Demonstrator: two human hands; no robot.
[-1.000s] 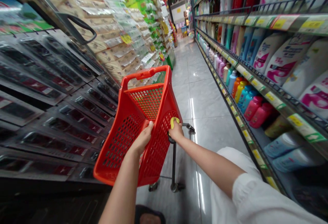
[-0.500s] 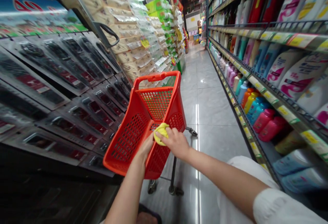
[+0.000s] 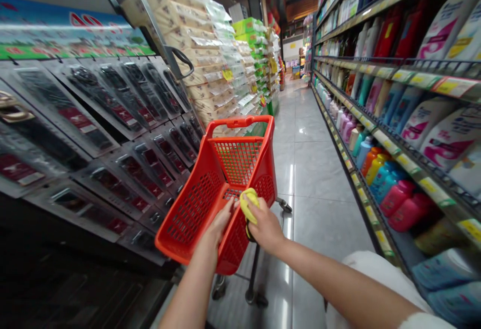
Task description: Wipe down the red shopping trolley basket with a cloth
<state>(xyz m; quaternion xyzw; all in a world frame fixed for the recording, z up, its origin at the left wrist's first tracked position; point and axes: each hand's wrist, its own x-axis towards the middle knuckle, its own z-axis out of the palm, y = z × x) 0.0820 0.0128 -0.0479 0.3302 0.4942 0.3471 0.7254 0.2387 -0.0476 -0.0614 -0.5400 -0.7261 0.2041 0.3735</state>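
Grips a bunched yellow cloth [image 3: 247, 206] in the right hand [image 3: 266, 226], curled closed around it, at the right-hand wall of the red shopping cart [image 3: 225, 264]. Rests the left hand [image 3: 221, 223] along the rim of that same cart wall, just beside the cloth; cannot tell whether clasping or merely leaning, with the fingers partly hidden. Compared with half a second ago, shifts the cloth from atop the cart's rim, against the left hand, toward the wall's outer side; suggests, as a judgement, rubbing in progress, passing from the cart's edge to its outer face. Beneath the cart, glossy grey floor tiles [image 3: 319, 173], streaked with reflected light. To the left of the cart, hanging packs of dark straps [image 3: 131, 166] under a blue-and-green banner [image 3: 75, 30]. Beyond the cart, tall stacks of beige packs [image 3: 180, 15], then bright green ones [image 3: 253, 38]. To the right of the cart, a long shelf unit [image 3: 445, 86] lined with colourful bottles [image 3: 400, 193].
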